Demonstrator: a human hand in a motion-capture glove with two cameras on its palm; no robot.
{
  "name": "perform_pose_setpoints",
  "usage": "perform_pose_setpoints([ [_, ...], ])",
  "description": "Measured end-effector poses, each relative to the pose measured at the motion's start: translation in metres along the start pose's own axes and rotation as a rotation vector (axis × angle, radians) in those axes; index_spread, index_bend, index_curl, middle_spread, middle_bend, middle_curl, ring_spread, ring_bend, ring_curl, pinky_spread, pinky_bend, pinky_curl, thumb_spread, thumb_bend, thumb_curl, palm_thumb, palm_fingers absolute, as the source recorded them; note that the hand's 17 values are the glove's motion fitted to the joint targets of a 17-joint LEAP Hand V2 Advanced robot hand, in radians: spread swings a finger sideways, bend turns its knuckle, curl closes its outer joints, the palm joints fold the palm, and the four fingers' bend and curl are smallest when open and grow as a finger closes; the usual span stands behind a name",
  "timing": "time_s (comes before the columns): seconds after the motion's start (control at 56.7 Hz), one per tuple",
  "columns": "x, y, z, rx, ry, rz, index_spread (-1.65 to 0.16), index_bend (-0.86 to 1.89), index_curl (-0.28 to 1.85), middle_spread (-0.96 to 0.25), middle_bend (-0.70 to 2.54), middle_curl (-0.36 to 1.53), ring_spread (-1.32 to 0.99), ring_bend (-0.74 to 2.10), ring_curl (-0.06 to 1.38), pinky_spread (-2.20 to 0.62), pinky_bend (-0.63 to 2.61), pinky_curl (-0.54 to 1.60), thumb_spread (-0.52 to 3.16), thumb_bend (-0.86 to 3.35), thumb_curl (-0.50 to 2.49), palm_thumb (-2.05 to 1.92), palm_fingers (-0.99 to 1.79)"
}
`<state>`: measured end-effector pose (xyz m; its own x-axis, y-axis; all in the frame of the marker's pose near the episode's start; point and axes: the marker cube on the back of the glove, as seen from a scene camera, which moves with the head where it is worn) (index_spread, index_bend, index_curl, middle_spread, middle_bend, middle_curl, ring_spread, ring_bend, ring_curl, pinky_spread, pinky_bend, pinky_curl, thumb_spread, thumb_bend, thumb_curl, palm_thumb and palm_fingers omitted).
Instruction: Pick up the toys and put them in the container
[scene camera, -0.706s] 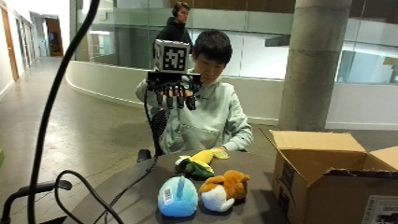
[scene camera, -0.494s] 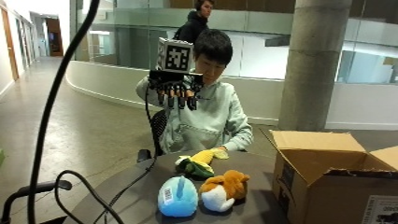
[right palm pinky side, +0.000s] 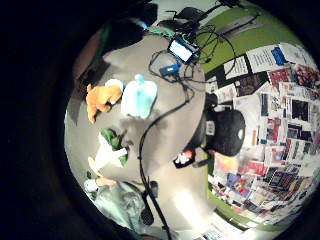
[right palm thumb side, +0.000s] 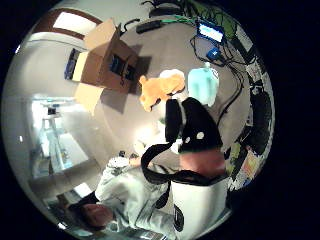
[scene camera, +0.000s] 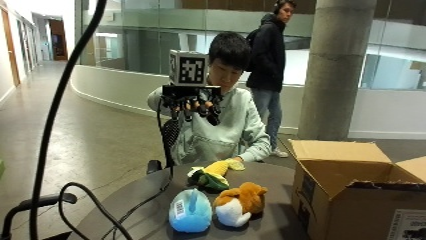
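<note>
**Entry: 3 toys, 1 container, 1 hand, listed near to far.**

1. Blue plush toy (scene camera: 190, 216): being left lying near the table's front edge, touching item 2. A black cable (scene camera: 143, 202) is trailing across the table (scene camera: 126, 192) just beside it.
2. Orange and white plush toy (scene camera: 239, 202): being left lying beside item 1, on the side nearer the box.
3. Cardboard box (scene camera: 346, 210): being kept open, its flaps raised, standing just beside the toys at the table's edge. Nothing can be seen inside it from this side.
4. Green and yellow plush toy (scene camera: 212, 176): being left lying just behind items 1 and 2, nearer the seated person.
5. Gloved right hand (scene camera: 193, 102): being held high in front of the person's chest, well apart from all 3 toys. Its fingers are hanging down, loosely bent, and nothing is being held in them.

**Change:** against 0.7 s ago, the hand is being carried only slightly lower. The 3 toys and the box are being left where they were. The task is therefore judged as not yet begun, with 0 toys boxed.

**Room:** open air is being kept between hand and toys, so a straight descent looks unobstructed. The cable and the box's raised near flap are the edges judged likeliest to catch during a carry across.
</note>
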<state>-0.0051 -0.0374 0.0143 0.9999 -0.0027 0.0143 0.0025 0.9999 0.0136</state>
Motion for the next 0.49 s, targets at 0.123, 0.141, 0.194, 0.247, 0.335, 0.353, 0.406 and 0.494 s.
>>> perform_pose_setpoints([
  [0.123,0.014,-0.025,0.028,0.057,-0.014,-0.035,-0.28,0.12,0.23,-0.05,0.12,0.20,-0.07,0.28,0.16,0.00,0.78,0.33,1.52,0.16,0.25,0.04,-0.21],
  [0.141,0.017,-0.029,0.033,0.053,-0.021,-0.046,-0.28,0.11,0.23,-0.05,0.12,0.20,-0.06,0.25,0.16,0.00,0.79,0.34,1.51,0.15,0.24,0.03,-0.24],
  [0.194,0.022,-0.037,0.049,0.044,-0.047,-0.054,-0.28,0.09,0.22,-0.05,0.12,0.20,-0.06,0.22,0.16,0.01,0.80,0.34,1.49,0.14,0.25,0.02,-0.25],
  [0.247,0.025,-0.041,0.068,0.030,-0.068,-0.037,-0.28,0.09,0.22,-0.05,0.11,0.20,-0.05,0.20,0.17,0.01,0.81,0.35,1.48,0.12,0.25,0.01,-0.27],
  [0.335,0.027,-0.044,0.099,-0.030,-0.101,0.013,-0.27,0.07,0.20,-0.05,0.10,0.19,-0.04,0.19,0.18,0.02,0.81,0.35,1.45,0.10,0.25,0.00,-0.30],
  [0.353,0.028,-0.046,0.104,-0.044,-0.108,0.022,-0.27,0.07,0.20,-0.05,0.10,0.19,-0.04,0.18,0.18,0.02,0.81,0.35,1.44,0.10,0.25,0.00,-0.31],
  [0.406,0.028,-0.050,0.119,-0.073,-0.126,0.032,-0.27,0.07,0.19,-0.04,0.10,0.19,-0.04,0.17,0.19,0.02,0.82,0.35,1.41,0.08,0.26,0.00,-0.32],
  [0.494,0.028,-0.057,0.141,-0.102,-0.153,0.024,-0.27,0.07,0.18,-0.04,0.09,0.18,-0.04,0.17,0.19,0.03,0.82,0.35,1.37,0.06,0.26,0.01,-0.34],
])
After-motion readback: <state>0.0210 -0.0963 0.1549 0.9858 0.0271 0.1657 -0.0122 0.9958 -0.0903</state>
